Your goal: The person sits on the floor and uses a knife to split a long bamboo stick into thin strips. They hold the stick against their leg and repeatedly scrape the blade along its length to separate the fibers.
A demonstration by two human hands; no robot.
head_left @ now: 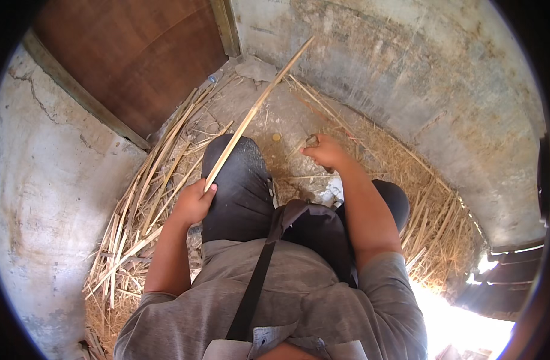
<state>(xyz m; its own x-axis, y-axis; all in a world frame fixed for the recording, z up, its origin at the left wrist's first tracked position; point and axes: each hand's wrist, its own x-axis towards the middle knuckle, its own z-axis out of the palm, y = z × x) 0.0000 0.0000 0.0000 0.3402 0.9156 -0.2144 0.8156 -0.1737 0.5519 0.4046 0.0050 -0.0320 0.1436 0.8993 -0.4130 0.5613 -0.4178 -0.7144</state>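
Currently | left hand [193, 203]: fingers clamped on pale strip [251, 114] | right hand [324, 152]: fingers curled round partly hidden object [312, 141]

Stained, pale grey walls [419, 78] enclosed the space, a crack [35, 93] running down the left one. At the upper left, a reddish-brown panel [131, 54] stood within a wooden frame [225, 27]. The floor [279, 117] was dusty and brownish, and bright light [461, 324] glared at the lower right.

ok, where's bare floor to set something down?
Best patch: mostly bare floor ahead, between the held strip, left knee and right hand, with one small yellow disc on it. Crowded: sticks on the left, straw on the right.
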